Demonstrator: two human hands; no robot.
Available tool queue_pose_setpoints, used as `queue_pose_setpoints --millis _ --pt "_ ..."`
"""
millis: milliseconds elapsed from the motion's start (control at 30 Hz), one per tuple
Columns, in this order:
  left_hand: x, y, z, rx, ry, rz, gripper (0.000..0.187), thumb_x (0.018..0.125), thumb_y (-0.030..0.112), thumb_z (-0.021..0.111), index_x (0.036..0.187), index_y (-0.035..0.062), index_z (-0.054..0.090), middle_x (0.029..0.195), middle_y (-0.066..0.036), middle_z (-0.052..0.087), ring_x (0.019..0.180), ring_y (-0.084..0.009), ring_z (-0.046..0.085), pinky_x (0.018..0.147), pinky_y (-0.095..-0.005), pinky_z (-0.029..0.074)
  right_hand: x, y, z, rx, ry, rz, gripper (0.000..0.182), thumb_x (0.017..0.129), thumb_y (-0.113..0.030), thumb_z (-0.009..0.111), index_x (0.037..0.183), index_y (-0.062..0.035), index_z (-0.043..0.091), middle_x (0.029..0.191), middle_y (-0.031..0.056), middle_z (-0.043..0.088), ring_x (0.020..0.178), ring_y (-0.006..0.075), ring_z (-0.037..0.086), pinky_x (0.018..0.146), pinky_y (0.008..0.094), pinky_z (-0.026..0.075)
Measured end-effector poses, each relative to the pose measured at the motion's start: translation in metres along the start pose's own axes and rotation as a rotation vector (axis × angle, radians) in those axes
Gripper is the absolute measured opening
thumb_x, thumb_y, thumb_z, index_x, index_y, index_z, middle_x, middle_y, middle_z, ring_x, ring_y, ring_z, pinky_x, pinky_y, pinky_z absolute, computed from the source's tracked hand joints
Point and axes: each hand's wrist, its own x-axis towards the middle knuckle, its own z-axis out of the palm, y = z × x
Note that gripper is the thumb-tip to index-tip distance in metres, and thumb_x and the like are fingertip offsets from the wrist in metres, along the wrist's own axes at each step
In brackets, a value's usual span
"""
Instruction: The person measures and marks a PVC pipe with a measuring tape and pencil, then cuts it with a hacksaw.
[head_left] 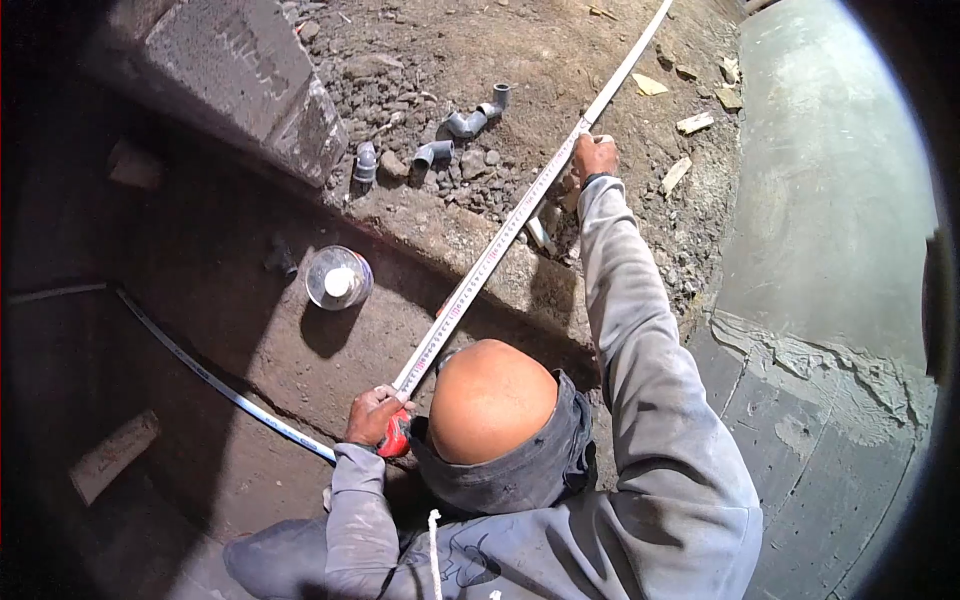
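Note:
Neither of my own hands shows in the view. A co-worker in a grey long-sleeved top (600,540) crouches just below me, seen from above and behind. Their left hand (370,415) grips the red case (396,436) of a tape measure. The tape blade (490,257) runs out from it, up and to the right, past the top edge of the frame. The co-worker's right hand (597,157) holds the blade farther along, over the dirt ledge.
Grey pipe elbows (433,153) lie on the rubble beside a concrete block (230,75). A clear container (338,278) with something white inside stands in the trench. A white-and-blue hose (230,395) crosses the left; a smooth grey concrete surface (830,200) rises at right.

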Motion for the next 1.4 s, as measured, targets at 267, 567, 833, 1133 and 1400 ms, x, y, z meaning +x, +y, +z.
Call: queue_pose_setpoints --millis 267,567,833,1133,1400 --pt "0.000 -0.002 0.001 -0.082 -0.007 -0.059 0.019 0.085 0.016 0.058 0.085 -0.0016 0.064 0.074 -0.007 0.066 0.060 -0.0080 0.057 0.055 -0.0235 0.045 0.042 -0.015 0.000 0.368 -0.195 0.341 0.028 0.077 -0.030 0.059 0.085 -0.0025 0.061 0.066 0.0059 0.057 0.050 0.0206 0.048 0.045 0.0320 0.037" --pt "0.001 0.004 0.000 0.019 -0.004 -0.108 0.020 0.085 0.019 0.058 0.085 0.0006 0.067 0.071 -0.009 0.066 0.059 -0.0114 0.060 0.056 -0.0254 0.047 0.034 -0.043 -0.018 0.708 -0.377 0.507 0.007 0.076 -0.014 0.051 0.079 -0.0080 0.053 0.076 0.0071 0.047 0.067 0.0231 0.047 0.057 0.0414 0.040" --pt "0.006 -0.013 0.000 -0.064 -0.013 -0.135 0.020 0.085 0.019 0.058 0.085 0.0003 0.066 0.073 -0.008 0.067 0.060 -0.0105 0.060 0.056 -0.0260 0.047 0.048 -0.045 -0.012 0.683 -0.380 0.642 0.015 0.080 -0.010 0.046 0.091 -0.0029 0.052 0.083 0.0148 0.054 0.068 0.0310 0.056 0.056 0.0557 0.042" --pt "-0.004 -0.024 -0.015 0.037 0.036 -0.034 0.020 0.079 0.023 0.063 0.085 0.0047 0.068 0.072 -0.006 0.065 0.068 -0.0112 0.059 0.061 -0.0271 0.045 0.108 0.009 0.014 0.653 -0.524 0.571 0.020 0.076 -0.008 0.052 0.095 -0.0027 0.055 0.089 0.0134 0.059 0.083 0.0296 0.057 0.075 0.0551 0.042" --pt "-0.063 -0.048 -0.111 -0.422 0.243 -0.194 0.020 0.084 0.013 0.060 0.093 -0.0047 0.058 0.085 -0.015 0.066 0.076 -0.0195 0.065 0.071 -0.0286 0.053 0.079 -0.009 -0.004 0.811 -0.494 0.620 0.027 0.085 -0.021 0.050 0.105 -0.0040 0.055 0.092 0.0114 0.061 0.085 0.0279 0.056 0.076 0.0491 0.044"
